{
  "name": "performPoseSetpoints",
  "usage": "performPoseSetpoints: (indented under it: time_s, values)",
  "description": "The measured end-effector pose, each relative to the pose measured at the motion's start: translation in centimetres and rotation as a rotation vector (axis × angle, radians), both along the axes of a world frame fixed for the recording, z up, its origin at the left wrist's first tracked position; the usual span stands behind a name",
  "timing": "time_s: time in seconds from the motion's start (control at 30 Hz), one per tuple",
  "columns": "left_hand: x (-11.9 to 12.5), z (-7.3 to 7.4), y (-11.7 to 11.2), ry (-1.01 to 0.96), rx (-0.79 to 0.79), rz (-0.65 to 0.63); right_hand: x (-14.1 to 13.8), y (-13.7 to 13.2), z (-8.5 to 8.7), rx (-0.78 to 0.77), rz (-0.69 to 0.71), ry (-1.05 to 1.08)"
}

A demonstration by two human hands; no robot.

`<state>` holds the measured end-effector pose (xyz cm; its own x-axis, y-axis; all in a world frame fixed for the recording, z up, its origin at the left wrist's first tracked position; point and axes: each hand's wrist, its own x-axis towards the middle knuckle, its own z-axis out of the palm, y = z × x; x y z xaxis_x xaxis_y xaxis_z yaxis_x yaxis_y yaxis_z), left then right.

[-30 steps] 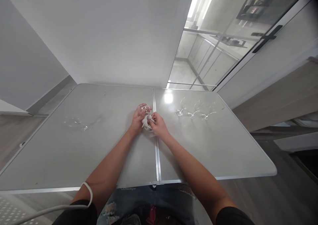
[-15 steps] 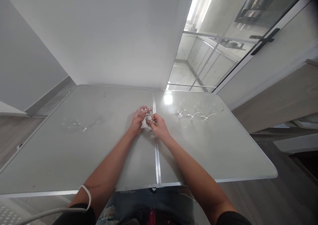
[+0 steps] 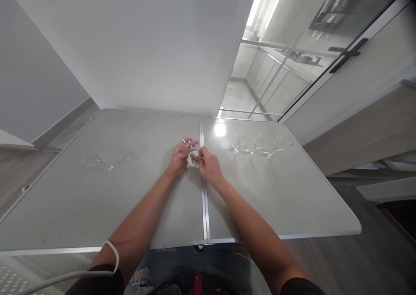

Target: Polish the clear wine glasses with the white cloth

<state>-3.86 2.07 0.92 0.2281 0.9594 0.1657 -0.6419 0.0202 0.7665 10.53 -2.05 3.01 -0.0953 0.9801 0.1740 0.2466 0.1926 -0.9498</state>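
Observation:
Over the middle seam of the grey folding table point(image 3: 130, 199), both my hands meet. My left hand point(image 3: 178, 156) is wrapped round the bowl of a clear stemmed glass point(image 3: 187, 142), of which only the rim shows above my fingers. My right hand point(image 3: 209, 165) is closed on a small white cloth point(image 3: 193, 159), bunched against the glass between the two hands.
Three clear stemmed glasses point(image 3: 256, 144) lie or stand in a row on the right half of the table. Another clear glass point(image 3: 99, 161) lies on the left half. A white wall stands behind the table, glass doors at the right. A white cable point(image 3: 65, 275) runs by my left arm.
My hands have stayed together at the seam. The cloth has shifted slightly in my right hand against the glass, and less of the glass shows above my left fingers.

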Motion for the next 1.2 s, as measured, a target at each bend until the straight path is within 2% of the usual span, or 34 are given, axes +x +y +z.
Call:
performPoseSetpoints:
  time_s: [0.07, 0.13, 0.2, 0.27, 0.4, 0.53, 0.63, 0.77, 0.83, 0.93, 1.03, 1.1, 1.2]
  values:
    - [0.1, -0.2, 0.2, 0.011, 0.031, 0.026, 0.3, -0.1, -0.2, 0.176, -0.100, -0.234]
    - [0.1, -0.4, 0.4, 0.002, 0.047, 0.046, 0.6, -0.4, -0.1, 0.263, -0.217, -0.266]
    - [-0.1, -0.5, 0.6, -0.016, 0.044, 0.076, 1.0, -0.5, 0.2, 0.277, -0.369, -0.115]
    - [-0.2, -0.5, 0.7, -0.034, 0.036, 0.108, 1.3, -0.6, 0.8, 0.260, -0.465, 0.085]
    - [-0.2, 0.0, 0.6, -0.038, 0.059, 0.114, 1.7, -0.2, 1.2, 0.203, -0.487, 0.268]
    - [0.0, 0.7, 0.2, -0.020, 0.095, 0.105, 1.7, 0.2, 0.4, 0.083, -0.565, 0.359]
    - [0.0, 1.0, 0.1, -0.071, 0.102, 0.133, 0.8, 0.2, -0.3, -0.031, -0.453, 0.399]
    - [-0.2, 1.1, 0.1, -0.119, 0.115, 0.162, -1.2, -0.1, -0.8, -0.361, -0.210, 0.715]
    - [-0.1, 1.1, 0.1, -0.112, 0.131, 0.150, -1.9, -0.1, -1.0, -0.440, -0.148, 0.822]
    - [0.1, 1.1, 0.0, -0.078, 0.153, 0.110, -2.1, -0.1, -1.4, -0.371, -0.149, 0.738]
    - [0.3, 1.1, -0.1, -0.047, 0.159, 0.103, -1.7, 0.0, -1.6, -0.283, -0.257, 0.568]
    - [0.4, 1.2, -0.2, -0.034, 0.156, 0.109, -1.6, 0.1, -1.6, -0.245, -0.314, 0.618]
    - [0.2, 1.3, -0.2, -0.019, 0.140, 0.118, -1.6, 0.3, -1.3, -0.269, -0.250, 0.796]
